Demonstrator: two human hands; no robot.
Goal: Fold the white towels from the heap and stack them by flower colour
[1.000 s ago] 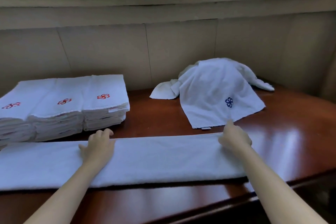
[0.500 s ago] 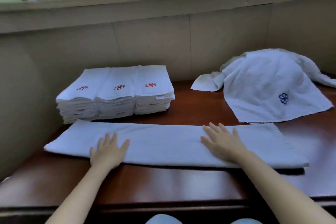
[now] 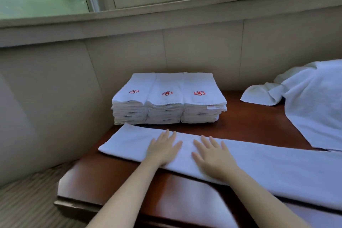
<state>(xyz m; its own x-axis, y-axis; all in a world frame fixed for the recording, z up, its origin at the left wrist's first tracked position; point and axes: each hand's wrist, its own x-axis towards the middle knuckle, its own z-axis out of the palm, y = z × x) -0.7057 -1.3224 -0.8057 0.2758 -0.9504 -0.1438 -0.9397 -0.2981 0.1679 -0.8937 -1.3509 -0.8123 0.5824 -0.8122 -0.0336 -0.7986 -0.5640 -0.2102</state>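
A white towel (image 3: 268, 168), folded into a long strip, lies along the front of the brown table (image 3: 246, 122). My left hand (image 3: 163, 149) and my right hand (image 3: 212, 157) lie flat on it side by side, fingers straight, near the strip's left part. Behind them three stacks of folded white towels with red flowers (image 3: 167, 98) stand in a row. At the far right the heap of unfolded white towels (image 3: 312, 105) drapes over the table.
A tiled wall (image 3: 129, 57) and a window sill run behind the table. The table's left corner (image 3: 63, 190) ends above a striped floor covering. The strip's right end runs out of view.
The view has swung left. My right hand slid left along the strip until it lies next to my left hand; both press flat on the towel.
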